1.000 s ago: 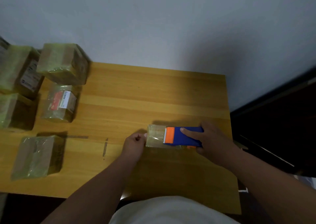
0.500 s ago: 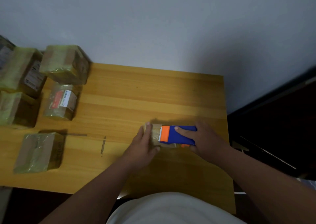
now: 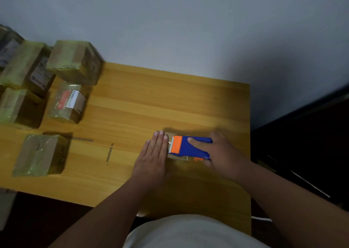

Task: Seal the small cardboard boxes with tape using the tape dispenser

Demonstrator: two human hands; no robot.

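Since a second ago, left hand point(image 3: 154, 156) goes from pinching box end to lying flat, fingers straight, on left end of small box point(image 3: 171, 156). Far left: taped boxes point(image 3: 73, 61) clustered on wooden table point(image 3: 151, 100), one taped box point(image 3: 40, 155) apart at near-left. Small box centre-right under tape dispenser point(image 3: 189, 147), orange toothed edge facing left hand. Right hand point(image 3: 220, 153) grips blue dispenser body, index finger stretched along top.

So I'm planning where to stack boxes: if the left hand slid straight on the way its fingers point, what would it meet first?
Probably nothing: beyond the left hand lies bare table, then the wall.
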